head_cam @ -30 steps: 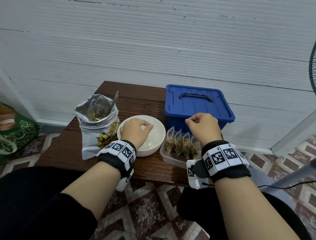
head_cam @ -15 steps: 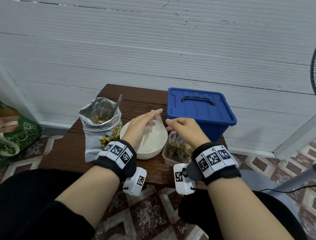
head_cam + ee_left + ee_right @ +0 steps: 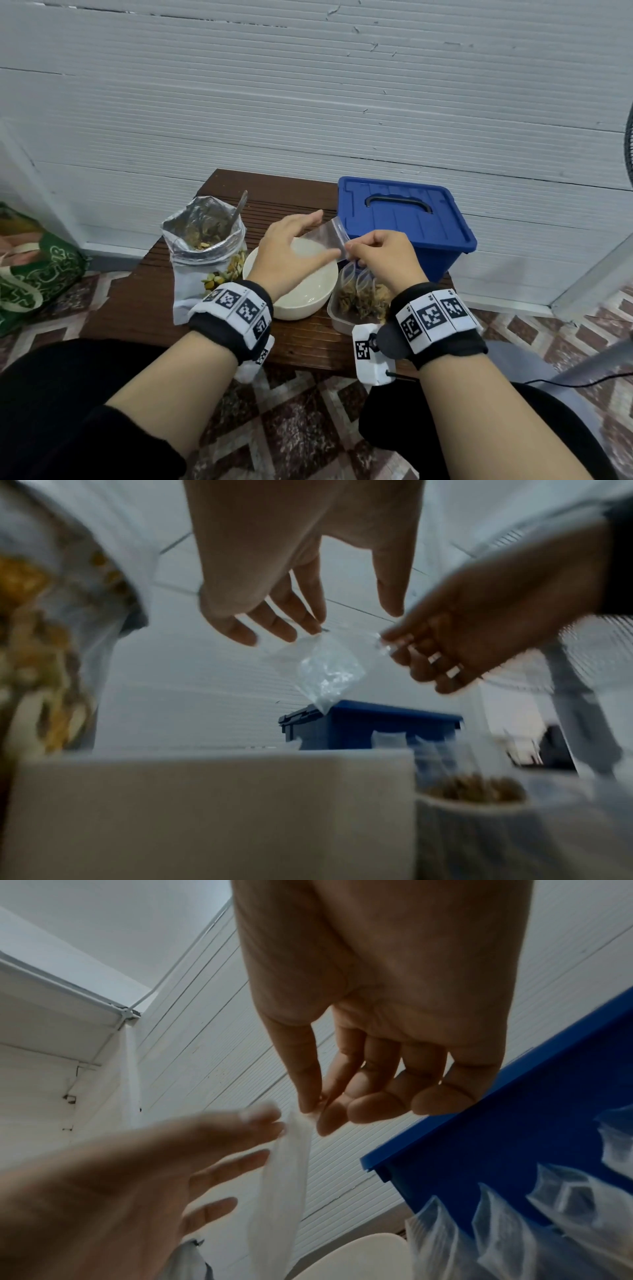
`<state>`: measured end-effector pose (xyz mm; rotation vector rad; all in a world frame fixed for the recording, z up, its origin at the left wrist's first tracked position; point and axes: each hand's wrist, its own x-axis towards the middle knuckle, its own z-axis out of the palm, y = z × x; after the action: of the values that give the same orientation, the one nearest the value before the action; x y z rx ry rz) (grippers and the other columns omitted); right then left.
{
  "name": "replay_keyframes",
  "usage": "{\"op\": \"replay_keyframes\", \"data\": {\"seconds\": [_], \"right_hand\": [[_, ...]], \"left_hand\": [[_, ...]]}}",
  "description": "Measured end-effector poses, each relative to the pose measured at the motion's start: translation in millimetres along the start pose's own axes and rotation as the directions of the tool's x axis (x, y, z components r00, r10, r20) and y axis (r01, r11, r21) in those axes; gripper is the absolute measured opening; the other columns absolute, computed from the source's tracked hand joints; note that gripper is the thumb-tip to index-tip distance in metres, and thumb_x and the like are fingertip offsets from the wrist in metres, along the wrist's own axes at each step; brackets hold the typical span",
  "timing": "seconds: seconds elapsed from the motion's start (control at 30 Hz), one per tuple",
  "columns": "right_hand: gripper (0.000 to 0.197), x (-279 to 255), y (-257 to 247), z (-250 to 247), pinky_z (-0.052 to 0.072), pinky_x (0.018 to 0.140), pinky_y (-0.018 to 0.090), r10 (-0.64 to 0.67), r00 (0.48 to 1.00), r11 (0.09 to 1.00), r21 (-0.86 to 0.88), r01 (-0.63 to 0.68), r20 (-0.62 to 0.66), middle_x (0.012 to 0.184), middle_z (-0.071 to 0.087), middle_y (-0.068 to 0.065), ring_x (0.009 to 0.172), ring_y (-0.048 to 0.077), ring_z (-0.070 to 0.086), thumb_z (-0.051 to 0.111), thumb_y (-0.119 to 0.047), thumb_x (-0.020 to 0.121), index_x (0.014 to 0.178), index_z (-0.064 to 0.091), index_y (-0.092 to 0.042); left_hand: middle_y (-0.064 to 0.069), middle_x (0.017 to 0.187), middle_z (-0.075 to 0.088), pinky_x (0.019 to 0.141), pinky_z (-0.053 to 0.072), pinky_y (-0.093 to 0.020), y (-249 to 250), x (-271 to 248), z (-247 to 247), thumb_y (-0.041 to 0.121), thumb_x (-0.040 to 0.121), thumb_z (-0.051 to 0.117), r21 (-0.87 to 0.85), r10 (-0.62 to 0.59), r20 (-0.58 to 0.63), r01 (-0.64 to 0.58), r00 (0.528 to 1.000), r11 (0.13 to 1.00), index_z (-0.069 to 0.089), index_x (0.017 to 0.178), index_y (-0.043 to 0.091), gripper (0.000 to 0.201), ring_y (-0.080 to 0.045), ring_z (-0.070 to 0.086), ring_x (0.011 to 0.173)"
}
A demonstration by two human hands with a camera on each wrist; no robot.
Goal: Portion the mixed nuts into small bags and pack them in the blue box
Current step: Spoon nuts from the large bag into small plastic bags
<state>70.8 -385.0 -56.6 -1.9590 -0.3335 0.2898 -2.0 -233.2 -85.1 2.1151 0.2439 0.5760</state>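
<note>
No legible text or labels

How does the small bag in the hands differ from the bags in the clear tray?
The held bag looks empty and see-through; the tray bags hold brown nuts. The held bag hangs in the air above the white bowl, pinched at a corner by the right hand with the left hand open beside it; the tray bags stand upright, packed together. Both are small clear plastic bags.

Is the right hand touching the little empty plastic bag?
Touching. In the right wrist view, the right hand pinches the top corner of the empty plastic bag between thumb and fingers.
</note>
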Motion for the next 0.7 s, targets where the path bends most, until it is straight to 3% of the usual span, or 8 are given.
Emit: {"op": "replay_keyframes", "data": {"seconds": [0.07,0.13,0.23,0.37,0.57,0.7], "right_hand": [[0.019,-2.1,-2.7,0.5,0.051,0.078,0.03,-0.004,0.999,0.999,0.033,0.003,0.034,0.076,0.07,-0.001,0.074,0.009,0.06,0.068,-0.011,0.084,0.066,0.068,-0.017],[0.015,-4.5,-5.7,0.9,0.048,0.074,0.026,-0.009,0.997,0.999,0.048,0.005,0.076,0.076,0.07,-0.001,0.074,0.008,0.061,0.069,-0.011,0.084,0.069,0.068,-0.014],[0.013,-6.4,-8.6,-0.1,0.047,0.072,0.023,-0.019,0.994,0.998,0.055,0.013,0.11,0.078,0.069,0.002,0.074,0.009,0.061,0.069,-0.016,0.085,0.073,0.068,-0.011],[0.02,-6.6,-9.6,-1.1,0.051,0.08,0.028,-0.003,0.993,0.998,0.065,-0.004,0.118,0.081,0.071,0.007,0.073,0.01,0.062,0.066,-0.024,0.088,0.072,0.066,-0.012],[0.017,-6.5,-7.2,-3.5,0.047,0.07,0.024,0.017,0.996,0.998,0.059,-0.022,0.082,0.076,0.071,0.002,0.066,0.006,0.06,0.067,-0.022,0.087,0.072,0.068,-0.015],[0.021,-6.8,-7.1,-4.8,0.045,0.066,0.023,0.004,0.998,0.999,0.046,-0.007,0.068,0.071,0.069,-0.002,0.066,0.006,0.058,0.069,-0.02,0.086,0.065,0.068,-0.014]], "left_hand": [[0.019,0.131,0.051,0.103,0.019,-0.028,2.1,-0.5,3.9,0.069,0.065,0.069,0.283,0.09,0.055,-0.102,0.994,0.954,0.047,0.136,0.039,0.08,-0.003,0.038,0.127],[0.018,0.133,0.049,0.098,0.012,-0.026,4.4,-0.1,6.7,0.064,0.07,0.071,0.365,0.108,0.052,-0.12,0.993,0.923,0.046,0.138,0.038,0.077,-0.004,0.035,0.13],[0.019,0.129,0.052,0.09,0.01,-0.021,5.1,-0.1,7.7,0.058,0.071,0.073,0.325,0.11,-0.01,-0.101,0.994,0.94,0.051,0.132,0.039,0.067,-0.003,0.039,0.127],[0.025,0.116,0.052,0.082,0.01,-0.018,4.6,-0.7,7.0,0.052,0.07,0.077,0.276,0.116,-0.006,-0.109,0.993,0.955,0.056,0.12,0.041,0.056,0.003,0.041,0.117],[0.026,0.107,0.056,0.094,0.018,-0.027,3.3,-0.2,5.1,0.046,0.069,0.081,0.193,0.126,0.006,-0.125,0.992,0.973,0.061,0.11,0.038,0.047,0.005,0.046,0.108],[0.028,0.109,0.055,0.1,0.023,-0.032,4.0,-1.5,6.5,0.06,0.061,0.079,0.179,0.126,0.083,-0.14,0.989,0.974,0.056,0.112,0.043,0.058,0.005,0.047,0.112]]}}
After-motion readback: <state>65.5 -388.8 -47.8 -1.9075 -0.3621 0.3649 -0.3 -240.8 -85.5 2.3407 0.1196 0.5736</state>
